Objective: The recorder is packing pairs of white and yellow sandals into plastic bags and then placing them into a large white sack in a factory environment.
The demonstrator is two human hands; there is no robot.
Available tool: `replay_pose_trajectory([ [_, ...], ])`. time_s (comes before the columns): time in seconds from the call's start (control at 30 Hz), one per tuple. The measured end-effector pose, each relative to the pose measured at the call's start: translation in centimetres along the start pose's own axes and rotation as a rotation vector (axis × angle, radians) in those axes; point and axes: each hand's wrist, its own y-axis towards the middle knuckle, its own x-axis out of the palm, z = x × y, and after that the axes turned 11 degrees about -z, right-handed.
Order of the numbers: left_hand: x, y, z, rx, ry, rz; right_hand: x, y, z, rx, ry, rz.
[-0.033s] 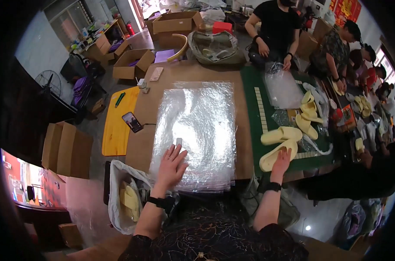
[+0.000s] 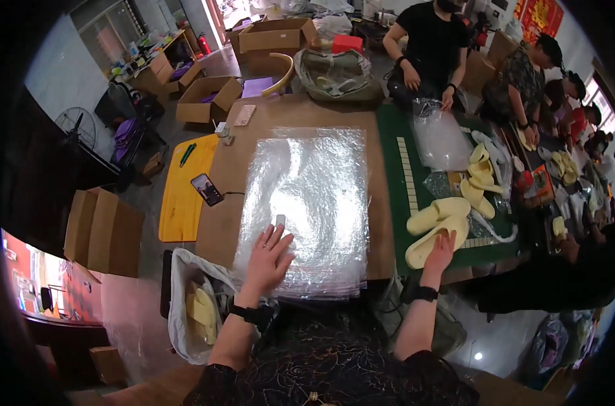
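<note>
Broad brown surface, with a green mat over its right part. Across the middle, a thick stack of clear plastic bags, glossy and crinkled, near edge overhanging toward the body. On the green mat, a pair of pale yellow slippers, side by side, well to the right of the stack. Further right and beyond, more slippers and other people at work. Left of the surface, a yellow board carrying a phone. Lower left, a white sack with more yellow slippers inside.

Left hand spread flat, fingers splayed, pressing on the near left corner of the stack, gripping nothing. Right hand resting open on the nearer slipper, fingers laid over its heel end, not closed round it.

Best done, by the look of it: keep the left palm down to pin the slippery stack, lift only the top sheet, and close the right fingers fully round the slipper before lifting.
</note>
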Motion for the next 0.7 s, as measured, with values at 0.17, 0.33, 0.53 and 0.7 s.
replay_pose_trajectory([
  [0.17,0.2,-0.5,-0.7,-0.010,-0.004,0.013,5.4,-2.0,-15.8,0.045,0.388,0.058],
  [0.33,0.2,-0.6,-0.8,-0.002,-0.039,-0.001,8.3,-5.6,-26.4,-0.162,0.204,-0.088],
  [0.53,0.3,-0.7,-1.0,0.051,-0.029,0.062,13.4,-9.5,-34.3,-0.367,0.362,-0.272],
  [0.7,0.7,-0.9,-1.5,0.056,-0.043,0.095,19.1,-10.9,-35.3,-0.255,0.583,-0.444],
])
